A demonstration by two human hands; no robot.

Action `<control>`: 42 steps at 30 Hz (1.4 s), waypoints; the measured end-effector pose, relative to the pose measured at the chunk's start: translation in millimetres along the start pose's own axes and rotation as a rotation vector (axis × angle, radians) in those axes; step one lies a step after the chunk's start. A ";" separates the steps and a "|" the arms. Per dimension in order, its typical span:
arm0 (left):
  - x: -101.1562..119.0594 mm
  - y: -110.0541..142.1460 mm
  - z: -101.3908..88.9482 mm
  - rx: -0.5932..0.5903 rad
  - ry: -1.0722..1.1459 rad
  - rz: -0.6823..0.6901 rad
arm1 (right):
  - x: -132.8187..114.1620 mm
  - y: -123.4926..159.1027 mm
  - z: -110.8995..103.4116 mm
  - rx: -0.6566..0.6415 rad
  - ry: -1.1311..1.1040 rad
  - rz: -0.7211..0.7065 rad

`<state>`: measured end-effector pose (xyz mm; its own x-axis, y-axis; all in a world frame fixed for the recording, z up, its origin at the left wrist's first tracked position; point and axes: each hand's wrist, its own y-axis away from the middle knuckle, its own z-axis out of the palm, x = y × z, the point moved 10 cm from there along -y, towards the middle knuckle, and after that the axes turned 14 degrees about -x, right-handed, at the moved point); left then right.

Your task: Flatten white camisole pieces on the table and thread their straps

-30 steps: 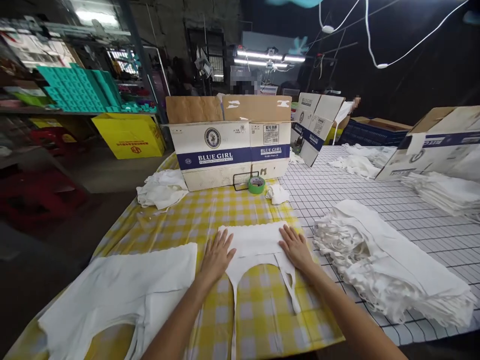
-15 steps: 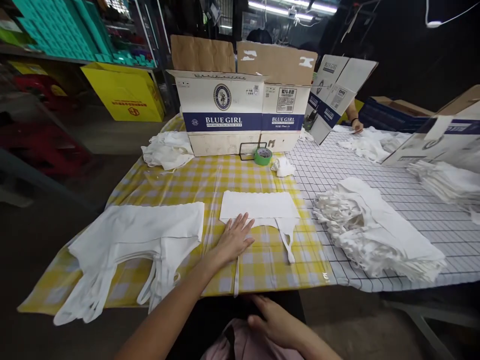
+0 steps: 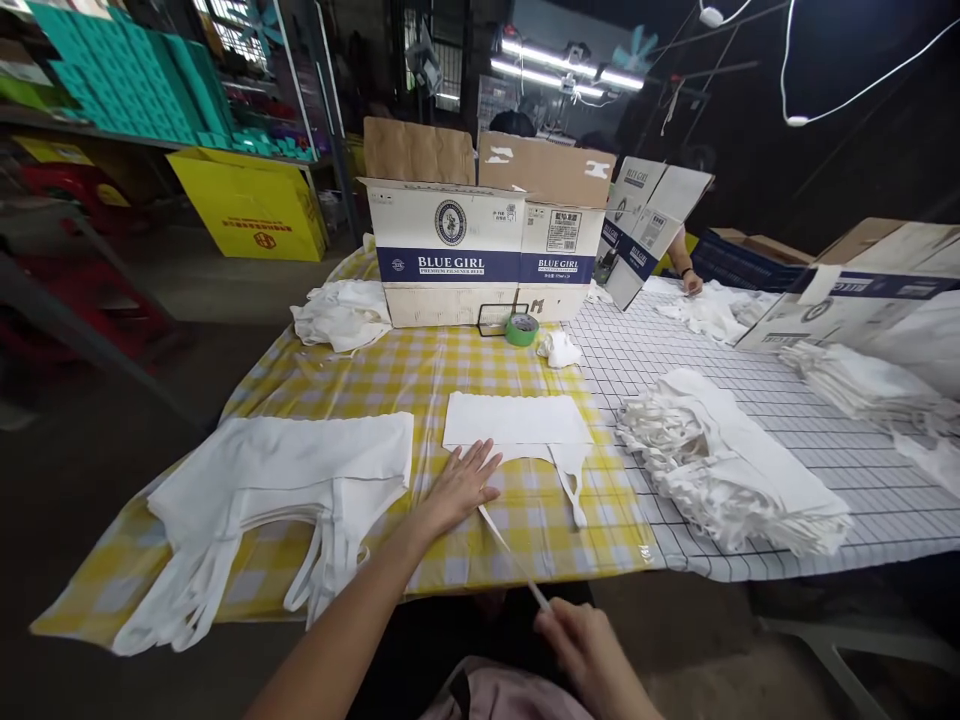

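A white strappy top (image 3: 517, 418) lies flat on the yellow checked tablecloth in front of me. My left hand (image 3: 463, 487) presses on its lower left part, fingers stretched out, hiding one corner. From beneath that hand a thin white strap (image 3: 495, 528) runs down past the table edge. Its far end is pinched in my right hand (image 3: 585, 645), below the edge, and it looks pulled straight. The top's other strap (image 3: 574, 500) hangs loose in a loop on the cloth. Left of my hands lies a stack of similar white tops (image 3: 281, 465), straps dangling over the front edge.
A bundled pile of white garments (image 3: 739, 460) lies to the right. Behind stand a Blue Girl carton (image 3: 450, 225), green tape (image 3: 521, 330) and crumpled white cloth (image 3: 341, 315). Another person's hand (image 3: 691, 283) is at the far right. More cartons and folded garments (image 3: 870, 385) flank it.
My right hand has moved right from the table edge and now grips the strap's end, drawing it diagonally. My left hand stays pressed on the top. The view has tilted slightly up.
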<state>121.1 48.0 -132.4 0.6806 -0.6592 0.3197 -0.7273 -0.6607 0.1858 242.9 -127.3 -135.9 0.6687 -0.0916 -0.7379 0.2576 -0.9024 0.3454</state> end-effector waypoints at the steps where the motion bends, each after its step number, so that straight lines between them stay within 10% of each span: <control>1: -0.2 0.5 -0.1 0.015 0.001 0.006 | -0.9 6.4 -20.5 0.070 0.081 -0.007; 6: -3.2 -0.2 2.7 0.059 0.019 0.021 | -29.9 24.7 -81.1 0.352 0.314 -0.146; 11: -6.1 1.4 -2.1 0.054 0.166 -0.006 | -83.5 20.1 -93.4 0.289 0.348 -0.362; 23: 87.0 43.3 -102.0 -0.028 1.152 0.328 | -181.0 -40.0 -146.6 0.029 0.453 -0.423; 37: 27.0 20.7 -28.7 -0.105 0.964 0.078 | -178.2 -63.6 -183.3 0.120 0.728 -0.303; 42: 42.5 21.5 -57.8 -0.077 0.988 0.148 | -173.2 -81.2 -170.6 -0.012 0.702 -0.320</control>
<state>129.3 26.5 -61.1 0.2294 -0.1161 0.9664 -0.8263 -0.5479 0.1303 225.2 33.7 62.8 0.8449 0.4654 -0.2637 0.5180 -0.8349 0.1861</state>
